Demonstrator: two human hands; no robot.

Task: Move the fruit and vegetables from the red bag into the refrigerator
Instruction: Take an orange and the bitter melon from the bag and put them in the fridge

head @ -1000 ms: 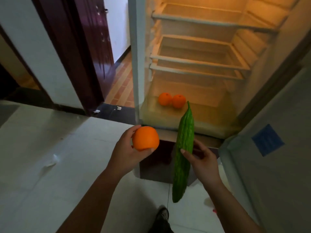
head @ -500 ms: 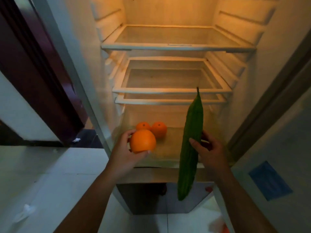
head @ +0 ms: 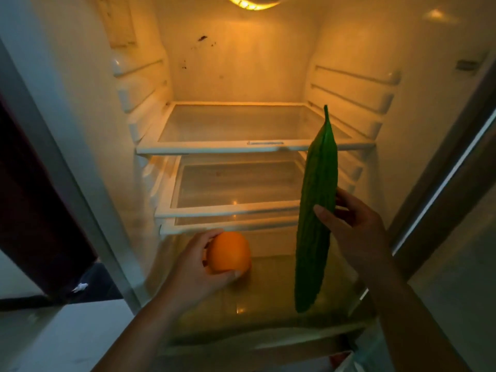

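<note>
The open refrigerator (head: 80,108) fills the view, lit yellow from a lamp at the top. My left hand (head: 196,267) grips an orange (head: 230,251) just above the glass bottom shelf (head: 268,299), inside the fridge. My right hand (head: 354,234) holds a long bumpy green bitter gourd (head: 315,210) upright by its middle, in front of the right side of the shelves. The two oranges seen earlier on the bottom shelf are hidden behind my left hand and its orange. The red bag is out of view.
Two bare glass shelves, the upper shelf (head: 241,146) and the lower shelf (head: 228,208), sit above the bottom one. A dark red door (head: 32,197) stands left of the fridge. The fridge door (head: 456,210) is open at the right. White floor tiles (head: 67,336) lie at lower left.
I have moved closer and both hands have gone forward: the orange is now inside the fridge over the bottom shelf, and the gourd has risen in front of the shelves.
</note>
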